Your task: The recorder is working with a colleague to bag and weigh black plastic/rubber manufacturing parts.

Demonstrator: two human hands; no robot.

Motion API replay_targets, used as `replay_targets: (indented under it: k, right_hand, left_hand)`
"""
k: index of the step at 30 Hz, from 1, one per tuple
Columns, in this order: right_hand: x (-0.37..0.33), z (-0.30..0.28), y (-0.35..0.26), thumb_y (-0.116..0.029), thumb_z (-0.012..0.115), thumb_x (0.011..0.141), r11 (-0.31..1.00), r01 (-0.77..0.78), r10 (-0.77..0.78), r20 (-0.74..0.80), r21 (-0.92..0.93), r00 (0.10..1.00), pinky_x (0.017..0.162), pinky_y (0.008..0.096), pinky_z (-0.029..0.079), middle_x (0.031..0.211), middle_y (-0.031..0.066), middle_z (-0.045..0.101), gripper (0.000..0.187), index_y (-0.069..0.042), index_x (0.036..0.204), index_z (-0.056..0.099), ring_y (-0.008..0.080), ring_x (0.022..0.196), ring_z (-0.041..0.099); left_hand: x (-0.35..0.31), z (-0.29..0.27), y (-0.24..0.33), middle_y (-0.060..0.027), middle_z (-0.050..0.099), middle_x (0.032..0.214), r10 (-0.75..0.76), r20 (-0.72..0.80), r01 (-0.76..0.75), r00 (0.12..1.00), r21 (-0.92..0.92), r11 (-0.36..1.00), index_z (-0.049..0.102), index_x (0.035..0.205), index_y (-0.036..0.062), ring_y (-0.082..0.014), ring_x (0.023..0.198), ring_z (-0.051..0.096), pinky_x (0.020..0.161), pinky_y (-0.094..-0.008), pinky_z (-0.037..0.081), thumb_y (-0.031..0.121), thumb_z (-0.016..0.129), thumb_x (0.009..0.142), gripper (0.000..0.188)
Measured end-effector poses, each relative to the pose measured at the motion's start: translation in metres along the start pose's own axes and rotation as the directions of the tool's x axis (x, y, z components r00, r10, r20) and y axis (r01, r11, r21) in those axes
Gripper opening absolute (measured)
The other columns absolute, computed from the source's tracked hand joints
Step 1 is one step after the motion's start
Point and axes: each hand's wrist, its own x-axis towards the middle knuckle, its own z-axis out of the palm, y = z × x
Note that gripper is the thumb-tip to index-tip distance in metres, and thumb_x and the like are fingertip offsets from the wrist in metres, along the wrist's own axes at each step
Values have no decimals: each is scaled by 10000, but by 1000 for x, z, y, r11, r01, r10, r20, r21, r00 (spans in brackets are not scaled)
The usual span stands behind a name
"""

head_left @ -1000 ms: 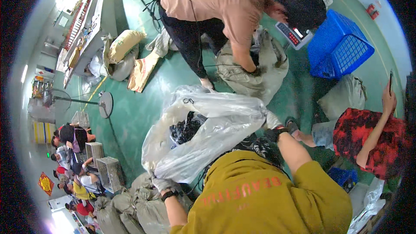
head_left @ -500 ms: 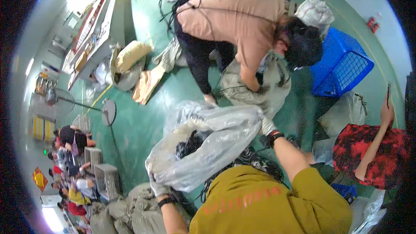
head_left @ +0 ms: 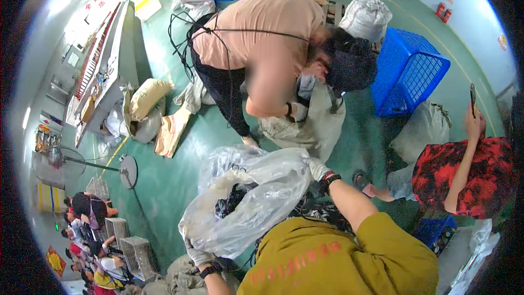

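Note:
A large clear plastic bag (head_left: 273,183) is spread between my two gloved hands, its mouth wide and facing up. My left hand (head_left: 199,254) is closed on the near left part of its rim. At the far right end of the rim, my right hand (head_left: 316,169) grips the film. Inside the bag lies a dark tangled bundle (head_left: 232,201), its kind not clear. Just beyond, a bending co-worker in a pink shirt (head_left: 256,22) has a gloved hand (head_left: 298,111) at the top of a pale woven sack (head_left: 319,125).
A blue plastic crate (head_left: 401,71) lies tipped at the right, with a tied translucent sack (head_left: 423,131) nearby. Another person in a red-and-black shirt (head_left: 464,177) is close on my right. Grey sacks (head_left: 191,276) lie at lower left; a standing fan (head_left: 128,172) is further left.
The whole view has shifted, so most things sit further left. My hands still hold the bag's rim, and its mouth looks narrower. The co-worker's gloved hand now shows at the sack.

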Motion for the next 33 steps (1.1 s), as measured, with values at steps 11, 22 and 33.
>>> replay_targets:
  k: [11, 22, 33]
  right_hand:
    - [111, -134, 104, -263, 506, 891, 662, 381, -456, 57, -646, 888, 870, 333, 440, 1004, 103, 642, 339, -1, 1083, 603, 221, 912, 584]
    - [-34, -13, -13, -357, 547, 867, 891, 177, -291, -228, -417, 929, 911, 325, 409, 1081, 141, 620, 459, 25, 1117, 591, 240, 937, 570]
    - [124, -138, 75, -290, 597, 839, 866, 420, -450, -56, -273, 891, 828, 320, 461, 980, 131, 651, 370, 6, 1060, 618, 234, 838, 600]
  left_hand:
    - [-20, 6, 1, -118, 433, 1361, 76, 38, -76, 996, -19, 997, 405, 1349, 81, -304, 1248, 390, 1026, -435, 339, 523, 419, 871, 652]
    - [24, -18, -9, -105, 488, 1321, 176, 168, -161, 970, -100, 982, 477, 1295, 78, -295, 1218, 444, 1014, -438, 362, 475, 437, 878, 578]
    - [19, 19, -10, -121, 482, 1320, 76, 139, -56, 987, -145, 988, 458, 1304, 68, -306, 1195, 454, 1026, -429, 342, 472, 420, 882, 586]
